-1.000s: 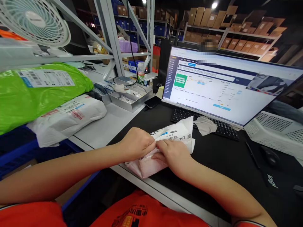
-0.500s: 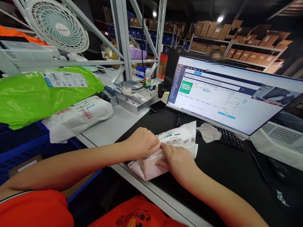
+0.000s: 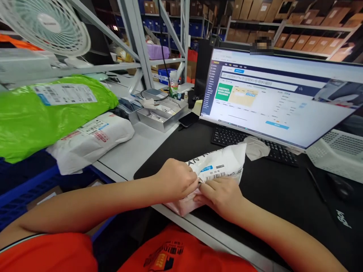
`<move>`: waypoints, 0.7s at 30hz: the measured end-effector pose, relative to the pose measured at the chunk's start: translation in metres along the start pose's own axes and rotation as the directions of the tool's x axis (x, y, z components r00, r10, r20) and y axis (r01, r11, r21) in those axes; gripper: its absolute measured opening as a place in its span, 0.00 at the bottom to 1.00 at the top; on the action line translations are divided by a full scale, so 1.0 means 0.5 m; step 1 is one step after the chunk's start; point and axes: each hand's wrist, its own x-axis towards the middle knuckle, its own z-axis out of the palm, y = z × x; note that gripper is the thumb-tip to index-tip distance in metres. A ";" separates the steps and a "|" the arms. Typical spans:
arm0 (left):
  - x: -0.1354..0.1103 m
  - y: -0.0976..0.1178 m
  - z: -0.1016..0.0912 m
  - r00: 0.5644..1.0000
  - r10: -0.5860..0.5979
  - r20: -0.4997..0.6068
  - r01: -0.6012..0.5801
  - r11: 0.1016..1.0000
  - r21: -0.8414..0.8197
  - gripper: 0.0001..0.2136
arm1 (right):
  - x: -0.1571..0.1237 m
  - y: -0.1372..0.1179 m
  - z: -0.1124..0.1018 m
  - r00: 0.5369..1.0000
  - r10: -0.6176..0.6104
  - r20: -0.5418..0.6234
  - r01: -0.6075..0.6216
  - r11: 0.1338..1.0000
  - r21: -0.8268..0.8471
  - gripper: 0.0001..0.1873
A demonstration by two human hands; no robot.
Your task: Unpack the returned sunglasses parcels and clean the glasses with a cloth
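A small white mailer parcel (image 3: 224,164) with a barcode label lies on the black desk mat (image 3: 272,189) near the desk's front edge. My left hand (image 3: 177,179) is closed, pinching the parcel's near left edge. My right hand (image 3: 222,194) presses on the same edge right beside it, its fingertips pinched at the label. The parcel's pinkish lower end shows under both hands.
A monitor (image 3: 280,94) and a keyboard (image 3: 255,145) stand behind the parcel, with a crumpled paper (image 3: 256,147) on the keys. At left lie a green parcel (image 3: 42,113) and a white parcel (image 3: 90,138). A metal tray (image 3: 161,115), a phone (image 3: 188,119) and a fan (image 3: 48,26) sit further back.
Both hands stay pinched on the parcel's near edge. The parcel has shifted slightly right and my right hand now covers more of its label. On the screen a yellowish panel has appeared beside the green box.
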 end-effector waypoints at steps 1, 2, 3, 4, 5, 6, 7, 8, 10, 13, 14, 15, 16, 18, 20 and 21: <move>0.002 0.004 0.001 1.000 0.014 0.004 -0.014 1.000 0.007 0.18 | -0.008 -0.005 0.000 1.000 -0.002 -0.020 0.002 1.000 -0.015 0.19; 0.005 0.007 0.001 1.000 0.023 0.013 -0.023 1.000 0.015 0.18 | -0.015 -0.010 0.000 1.000 -0.004 -0.028 0.004 1.000 -0.030 0.19; 0.008 0.008 0.001 0.999 0.024 0.026 -0.025 0.999 0.022 0.18 | -0.021 -0.015 -0.001 0.999 -0.011 -0.031 0.010 0.999 -0.041 0.19; 0.011 0.009 0.001 0.999 0.022 0.043 -0.023 0.999 0.025 0.19 | -0.025 -0.018 -0.002 0.999 -0.020 -0.031 0.019 0.999 -0.047 0.18; 0.013 0.009 -0.001 0.998 0.017 0.063 -0.019 1.000 0.024 0.19 | -0.029 -0.021 -0.004 0.999 -0.028 -0.030 0.026 0.999 -0.048 0.18; 0.016 0.009 -0.003 0.996 0.011 0.085 -0.012 1.000 0.022 0.19 | -0.033 -0.023 -0.005 0.999 -0.032 -0.034 0.031 0.999 -0.044 0.19; 0.017 0.009 -0.006 0.994 0.006 0.110 -0.009 1.000 0.020 0.19 | -0.036 -0.024 -0.006 0.998 -0.034 -0.044 0.033 0.999 -0.038 0.19; 0.020 0.009 -0.011 0.990 0.007 0.141 -0.010 1.000 0.023 0.19 | -0.040 -0.024 -0.007 0.998 -0.041 -0.056 0.040 0.999 -0.029 0.20; 0.027 0.011 -0.026 0.973 -0.009 0.229 -0.004 0.999 0.053 0.19 | -0.047 -0.023 -0.008 0.995 -0.061 -0.077 0.060 0.998 -0.027 0.19; 0.055 0.016 -0.055 0.913 -0.116 0.392 0.080 0.991 0.107 0.17 | -0.054 -0.023 -0.010 0.997 -0.057 -0.052 0.054 0.997 -0.063 0.14; 0.069 0.018 -0.063 0.885 -0.149 0.441 0.110 0.987 0.113 0.15 | -0.055 -0.025 -0.010 0.998 -0.047 -0.035 0.044 0.996 -0.078 0.13; 0.083 0.021 -0.071 0.858 -0.164 0.486 0.125 0.986 0.113 0.13 | -0.056 -0.028 -0.011 0.999 -0.036 -0.019 0.034 0.995 -0.090 0.12; 0.098 0.025 -0.076 0.836 -0.159 0.526 0.120 0.987 0.107 0.11 | -0.057 -0.032 -0.011 1.000 -0.030 -0.008 0.029 0.995 -0.095 0.12; 0.124 0.039 -0.082 0.786 -0.130 0.605 0.076 0.991 0.115 0.11 | -0.059 -0.040 -0.013 1.000 -0.027 0.002 0.027 0.995 -0.098 0.12; 0.144 0.058 -0.081 0.732 -0.116 0.671 0.030 0.990 0.139 0.10 | -0.063 -0.045 -0.015 1.000 -0.011 0.007 0.012 0.994 -0.105 0.11; 0.151 0.069 -0.079 0.716 -0.116 0.688 0.017 0.989 0.149 0.08 | -0.065 -0.045 -0.016 1.000 0.004 0.010 -0.003 0.994 -0.113 0.10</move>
